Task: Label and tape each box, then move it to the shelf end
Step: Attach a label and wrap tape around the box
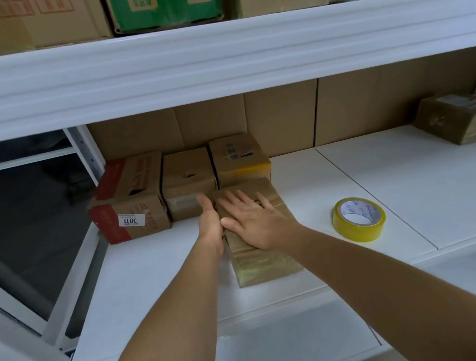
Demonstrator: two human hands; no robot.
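Note:
A long taped brown box (pixel 265 261) lies on the white shelf (pixel 159 278), its far end against the row of boxes at the left end. My right hand (pixel 254 220) lies flat on its top with fingers spread. My left hand (pixel 210 222) presses its straight fingers against the box's left side. Behind stand a red-and-brown box with a white "3011" label (pixel 127 198), a plain brown box (pixel 187 180) and a box with a yellow strip (pixel 238 158). A roll of yellow tape (pixel 359 218) lies to the right of the long box.
Another taped brown box (pixel 458 118) sits at the far right of the shelf. Flat cardboard lines the shelf's back. The shelf above carries a green box (pixel 164 3) and brown cartons. A white upright post (pixel 85 156) stands left of the boxes.

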